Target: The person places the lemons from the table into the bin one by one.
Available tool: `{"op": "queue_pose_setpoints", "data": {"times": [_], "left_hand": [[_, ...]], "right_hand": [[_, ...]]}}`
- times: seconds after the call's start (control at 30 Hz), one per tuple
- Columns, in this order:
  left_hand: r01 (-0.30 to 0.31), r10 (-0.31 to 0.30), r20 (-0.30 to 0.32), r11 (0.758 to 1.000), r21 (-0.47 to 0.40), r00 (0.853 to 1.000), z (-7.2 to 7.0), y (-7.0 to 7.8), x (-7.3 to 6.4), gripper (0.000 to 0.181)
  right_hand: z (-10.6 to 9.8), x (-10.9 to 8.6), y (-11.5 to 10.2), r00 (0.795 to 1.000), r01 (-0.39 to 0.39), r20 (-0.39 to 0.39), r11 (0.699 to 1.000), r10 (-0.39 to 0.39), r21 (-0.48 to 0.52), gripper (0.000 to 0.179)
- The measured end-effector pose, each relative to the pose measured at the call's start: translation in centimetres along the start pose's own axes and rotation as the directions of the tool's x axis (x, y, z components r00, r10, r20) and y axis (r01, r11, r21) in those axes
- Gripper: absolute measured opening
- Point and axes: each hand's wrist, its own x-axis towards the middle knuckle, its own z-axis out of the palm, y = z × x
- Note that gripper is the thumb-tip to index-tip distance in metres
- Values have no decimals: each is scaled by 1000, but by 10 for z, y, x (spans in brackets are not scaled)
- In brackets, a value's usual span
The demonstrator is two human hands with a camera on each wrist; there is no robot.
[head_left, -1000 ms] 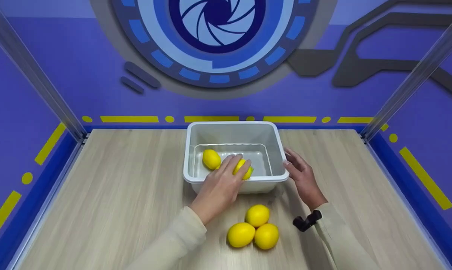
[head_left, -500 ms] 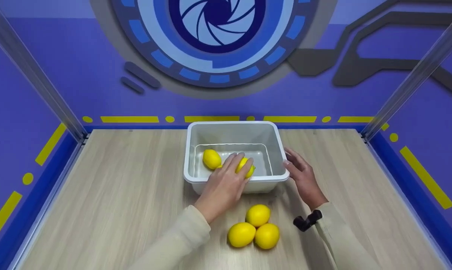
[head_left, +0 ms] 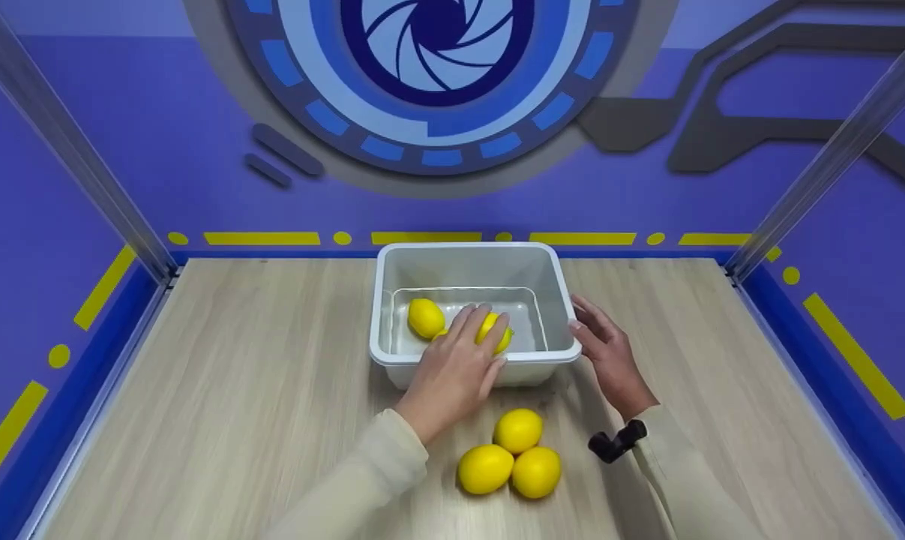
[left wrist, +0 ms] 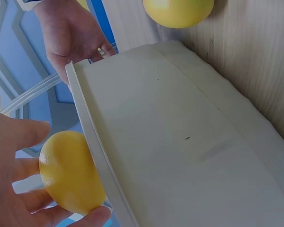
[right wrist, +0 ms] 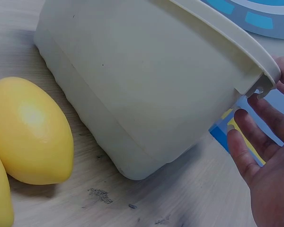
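Note:
My left hand (head_left: 456,367) reaches over the near rim of a pale grey plastic bin (head_left: 543,358). Its fingers curl over a yellow lemon (head_left: 499,337); in the left wrist view, this lemon (left wrist: 68,172) sits up at rim height between thumb and fingers. Another lemon (head_left: 425,319) lies in the bin's left half, with a bit of yellow beside it mostly hidden by the hand. At the bin's right side, my right hand (head_left: 608,356) holds the rim, thumb on the edge and fingers around the outside, as the right wrist view also shows.
Three lemons (head_left: 518,431) sit bunched on the wooden table (head_left: 272,390), in front of the bin. Blue panels (head_left: 145,150) with yellow dashes enclose the table at the back and sides. A black wrist device (head_left: 617,441) is at the right sleeve.
My left hand has shifted slightly right and farther into the bin with the lemon. Its thumb now shows near the rim. The right hand and the bin have stayed put.

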Motion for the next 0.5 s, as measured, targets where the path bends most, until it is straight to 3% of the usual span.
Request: {"op": "queue_pose_setpoints", "data": {"times": [0.5], "left_hand": [[10,-9,26,1000,-26,1000,3,0,2,59]], "right_hand": [[1,0,0,1000,12,0,1000,-12,1,56]]}}
